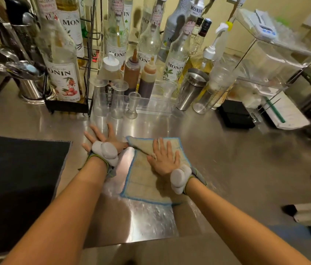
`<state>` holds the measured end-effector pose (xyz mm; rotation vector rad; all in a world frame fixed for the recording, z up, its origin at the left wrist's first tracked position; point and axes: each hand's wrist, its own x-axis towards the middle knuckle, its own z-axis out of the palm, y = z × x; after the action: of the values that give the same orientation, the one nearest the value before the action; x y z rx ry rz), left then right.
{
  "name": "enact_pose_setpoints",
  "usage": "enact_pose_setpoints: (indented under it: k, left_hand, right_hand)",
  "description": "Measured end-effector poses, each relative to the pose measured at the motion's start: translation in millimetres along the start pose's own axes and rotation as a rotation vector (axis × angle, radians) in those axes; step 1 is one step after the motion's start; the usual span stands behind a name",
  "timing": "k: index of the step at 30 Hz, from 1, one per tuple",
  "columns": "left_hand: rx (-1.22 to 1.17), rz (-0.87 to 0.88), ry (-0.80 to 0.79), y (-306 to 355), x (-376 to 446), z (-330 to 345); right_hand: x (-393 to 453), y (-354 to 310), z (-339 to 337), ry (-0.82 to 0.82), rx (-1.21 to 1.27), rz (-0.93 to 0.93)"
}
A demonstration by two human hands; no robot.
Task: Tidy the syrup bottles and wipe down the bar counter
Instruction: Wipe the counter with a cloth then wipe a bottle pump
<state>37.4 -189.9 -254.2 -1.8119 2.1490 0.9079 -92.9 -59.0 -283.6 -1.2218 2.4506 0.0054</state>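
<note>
Black mat (17, 184) lies at 9 o'clock on the steel bar counter (227, 159). At 11, a metal cup w/ spoons (30, 88) stands just left of a black wire rack (68, 106) holding a lychee-label Monin bottle (63, 73). More syrup bottles (150, 39) crowd 12 o'clock; in front of them two brown squeeze bottles (131, 73), clear plastic cups (101, 100) and a small jigger (133, 106). Left hand (103, 139) lies flat on the counter, fingers spread; its thumb side touches the folded-over corner of the cloth, maybe pinching it, but the view is too blurred to tell. The blue-edged cloth (147, 186) is spread at centre, just right of that hand. Right hand (165, 158) presses flat on the cloth, fingers straight and slightly apart. Both wrists carry grey padded straps. At 1 o'clock a steel shaker tin (191, 90) and pump bottles (208, 62); at 2, a clear acrylic shelf (277, 50), a black box (234, 115) below it.
</note>
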Motion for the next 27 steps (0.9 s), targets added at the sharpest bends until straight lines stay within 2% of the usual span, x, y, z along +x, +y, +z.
enact_pose_setpoints:
  k: [4,7,9,13,17,21,27]
  left_hand:
    - [0.031,0.005,-0.001,4,-13,-3]
    - [0.057,-0.008,0.042,9,-24,-6]
    - [0.053,0.004,0.016,9,-27,-11]
    - [0.033,-0.014,-0.017,9,-27,-12]
    - [0.022,-0.022,0.030,9,-19,-5]
    - [-0.009,-0.026,0.054,7,-11,1]
    - [-0.009,-0.021,0.006,1,8,6]
  right_hand:
    - [16,-10,-24,-0.016,0.069,0.164]
    - [7,-39,-14,0.015,0.050,0.058]
    - [2,-38,-13,-0.006,0.043,-0.007]
    - [14,-30,-47,-0.090,0.080,0.068]
    - [24,-48,-53,-0.031,0.087,0.072]
    - [30,-41,-57,-0.077,0.056,-0.008]
    - [43,-5,-84,-0.022,0.065,0.109]
